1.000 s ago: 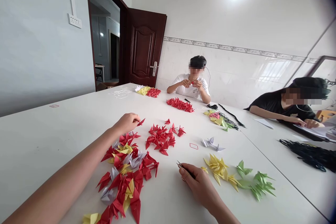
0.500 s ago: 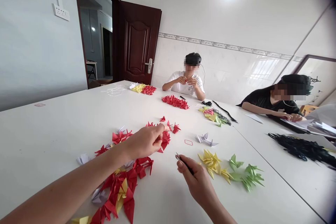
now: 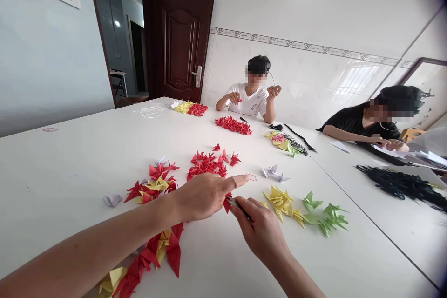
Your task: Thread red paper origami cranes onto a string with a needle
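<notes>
My left hand [image 3: 206, 195] is closed on a small red paper crane [image 3: 227, 203], most of it hidden by the fingers. Fingers of my right hand [image 3: 263, 226] wrap a slim dark tool [image 3: 239, 205] with a metal tip, its exact kind unclear. That tip meets the red crane, or comes very close to it. Behind my left hand lies a cluster of red paper cranes [image 3: 206, 164]. Under and beside my left forearm spreads a mixed pile of red, yellow and white folded cranes [image 3: 153, 253]. Yellow cranes [image 3: 282, 201] rest to the right of my right hand.
Green cranes [image 3: 333, 219] and white cranes [image 3: 274, 173] lie on the white table [image 3: 70, 167]. Farther off are a red crane heap [image 3: 233, 125] and black cords [image 3: 401, 188]. One person [image 3: 251, 95] sits opposite, another [image 3: 363, 123] at the right.
My left hand has moved from the red cluster toward me and right, bringing a red crane to the tool in my right hand. The person opposite has spread their hands apart.
</notes>
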A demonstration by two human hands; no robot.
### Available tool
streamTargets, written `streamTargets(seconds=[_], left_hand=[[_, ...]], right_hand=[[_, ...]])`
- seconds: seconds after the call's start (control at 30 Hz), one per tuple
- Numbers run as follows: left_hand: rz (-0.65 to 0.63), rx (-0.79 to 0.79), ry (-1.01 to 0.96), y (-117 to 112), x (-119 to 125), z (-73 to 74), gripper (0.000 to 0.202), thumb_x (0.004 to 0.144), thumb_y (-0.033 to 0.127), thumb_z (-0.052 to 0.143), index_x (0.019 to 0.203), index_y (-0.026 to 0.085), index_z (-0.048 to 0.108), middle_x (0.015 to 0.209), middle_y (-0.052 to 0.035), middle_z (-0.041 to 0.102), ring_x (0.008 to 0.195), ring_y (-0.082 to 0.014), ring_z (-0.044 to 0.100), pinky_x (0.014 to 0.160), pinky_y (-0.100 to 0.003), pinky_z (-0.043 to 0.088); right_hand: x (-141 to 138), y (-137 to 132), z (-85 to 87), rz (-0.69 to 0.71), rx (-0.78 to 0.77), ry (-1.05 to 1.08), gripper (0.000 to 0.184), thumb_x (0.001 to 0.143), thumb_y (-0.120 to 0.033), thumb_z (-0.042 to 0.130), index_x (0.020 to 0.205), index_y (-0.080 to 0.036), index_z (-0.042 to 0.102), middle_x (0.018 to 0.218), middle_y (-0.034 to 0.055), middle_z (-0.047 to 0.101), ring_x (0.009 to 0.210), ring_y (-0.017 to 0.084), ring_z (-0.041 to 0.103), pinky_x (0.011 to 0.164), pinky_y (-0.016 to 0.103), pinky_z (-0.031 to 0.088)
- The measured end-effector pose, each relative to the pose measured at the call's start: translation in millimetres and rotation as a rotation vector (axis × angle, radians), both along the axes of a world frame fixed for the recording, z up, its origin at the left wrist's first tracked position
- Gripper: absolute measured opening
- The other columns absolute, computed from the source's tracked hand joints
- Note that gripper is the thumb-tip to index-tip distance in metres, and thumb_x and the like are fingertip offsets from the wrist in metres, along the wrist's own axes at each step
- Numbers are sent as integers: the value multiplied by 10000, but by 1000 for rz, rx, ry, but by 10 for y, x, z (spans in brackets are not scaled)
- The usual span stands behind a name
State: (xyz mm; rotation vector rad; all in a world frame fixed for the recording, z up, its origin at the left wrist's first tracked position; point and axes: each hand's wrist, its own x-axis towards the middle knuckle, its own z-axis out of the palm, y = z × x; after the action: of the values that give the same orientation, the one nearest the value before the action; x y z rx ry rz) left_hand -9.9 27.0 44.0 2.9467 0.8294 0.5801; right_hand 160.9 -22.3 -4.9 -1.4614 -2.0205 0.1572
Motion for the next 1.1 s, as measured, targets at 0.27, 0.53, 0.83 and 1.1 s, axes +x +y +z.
streamTargets(seconds=[0.27,0.53,0.83,1.1], left_hand=[[-33,-23,-13,-3,1,-2,638,796,71,386,1365,285,193,671,40,572,635,-130,529,649,-221,408],[-10,-32,51,-17,-6,3,618,804,76,396,1361,266,206,746,17,638,692,-153,589,669,-245,435],[16,-84,84,22,-23,-25,615,762,64,421,1332,253,287,868,-5,677,685,-151,606,657,-233,446],[377,-138,-55,514,-400,-94,560,758,87,387,1301,218,344,790,-23,635,601,-146,568,527,-215,392]], right_hand=[[6,8,5,-34,-36,-51,338,896,-369,346,681,-199,545,570,-9,492,538,115,452,479,207,268],[20,33,-48,-25,-83,-62,364,903,-404,327,709,-209,565,590,1,525,564,133,482,488,215,276],[11,43,-111,5,-89,0,408,898,-458,303,743,-217,593,583,12,536,555,143,498,488,229,308],[33,116,-186,-82,-83,71,440,882,-488,291,783,-215,621,637,34,597,572,165,540,495,245,339]])
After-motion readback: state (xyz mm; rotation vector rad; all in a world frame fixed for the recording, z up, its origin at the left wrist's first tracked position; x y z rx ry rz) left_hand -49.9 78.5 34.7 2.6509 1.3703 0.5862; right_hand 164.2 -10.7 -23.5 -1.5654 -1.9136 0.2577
